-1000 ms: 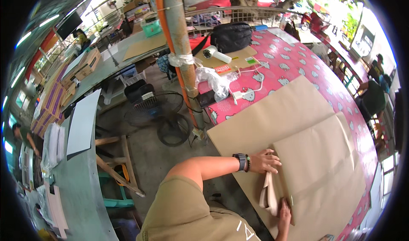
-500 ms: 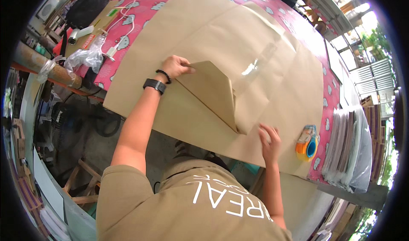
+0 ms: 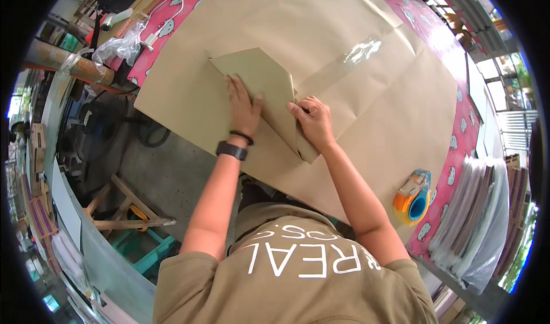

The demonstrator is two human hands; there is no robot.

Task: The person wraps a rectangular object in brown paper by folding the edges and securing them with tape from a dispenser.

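Note:
A large sheet of brown wrapping paper (image 3: 372, 129) spreads over the table, with a folded-over flap (image 3: 258, 66) near its front edge. My left hand (image 3: 245, 109) lies flat on this flap, fingers stretched toward its far left corner. Just to the right, my right hand (image 3: 314, 120) has its fingers curled and its thumb against the flap's right-hand fold, pinching the paper there. The near end of the fold narrows to a point below my right hand. A shiny strip of clear tape (image 3: 363, 50) runs across the paper beyond my hands.
An orange and blue tape dispenser (image 3: 412, 198) rests on the paper's right side. Crumpled clear plastic (image 3: 120, 46) and a white cable (image 3: 163, 29) lie at the table's left on a pink patterned cover (image 3: 424, 14). Wrapped flat stacks (image 3: 467, 209) stand beyond the right edge.
My left hand has let go of the flap's corner and moved to lie flat on the flap. My right hand has moved up and left from the near edge to the fold.

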